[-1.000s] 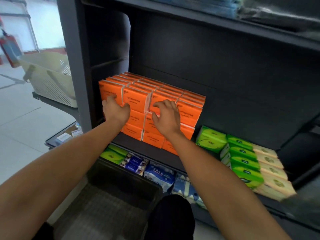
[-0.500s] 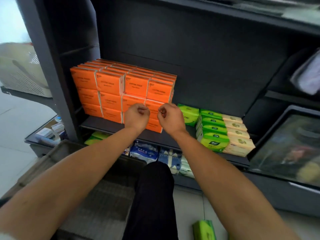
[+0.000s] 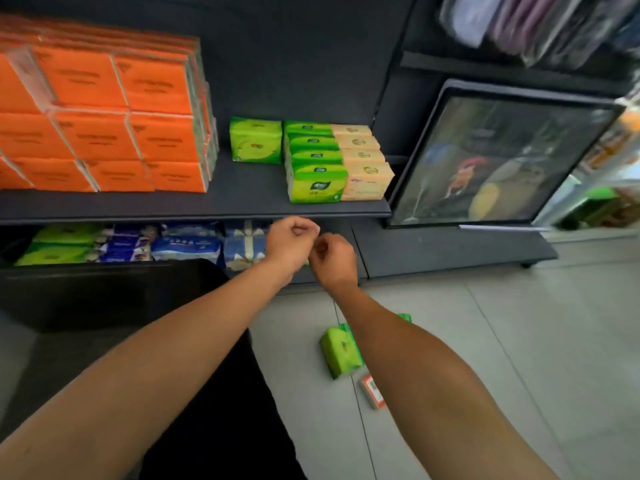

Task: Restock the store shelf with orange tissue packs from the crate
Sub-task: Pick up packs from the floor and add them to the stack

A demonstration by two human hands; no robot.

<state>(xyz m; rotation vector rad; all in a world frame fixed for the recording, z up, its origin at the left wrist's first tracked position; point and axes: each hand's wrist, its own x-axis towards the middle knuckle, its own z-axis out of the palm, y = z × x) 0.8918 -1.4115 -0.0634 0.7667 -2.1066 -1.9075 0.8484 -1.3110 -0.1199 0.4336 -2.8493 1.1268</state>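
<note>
Orange tissue packs [image 3: 104,109] stand stacked three high at the left of the dark shelf [image 3: 242,206]. My left hand [image 3: 290,241] and my right hand [image 3: 333,258] hover side by side just below the shelf's front edge, away from the packs. Both have their fingers curled in and hold nothing. The dark crate [image 3: 86,296] sits on the floor at the lower left, its inside in shadow. A small orange pack [image 3: 372,391] lies on the floor by my right forearm.
Green packs [image 3: 317,161] and beige packs [image 3: 363,161] fill the shelf's right end. Blue and green packs [image 3: 187,245] line the bottom shelf. A green pack [image 3: 341,351] lies on the tiled floor. A framed dark panel [image 3: 495,157] leans at the right.
Both hands have dropped from the front of the orange stack to below the shelf edge. The view has swung right and down, bringing the floor into view.
</note>
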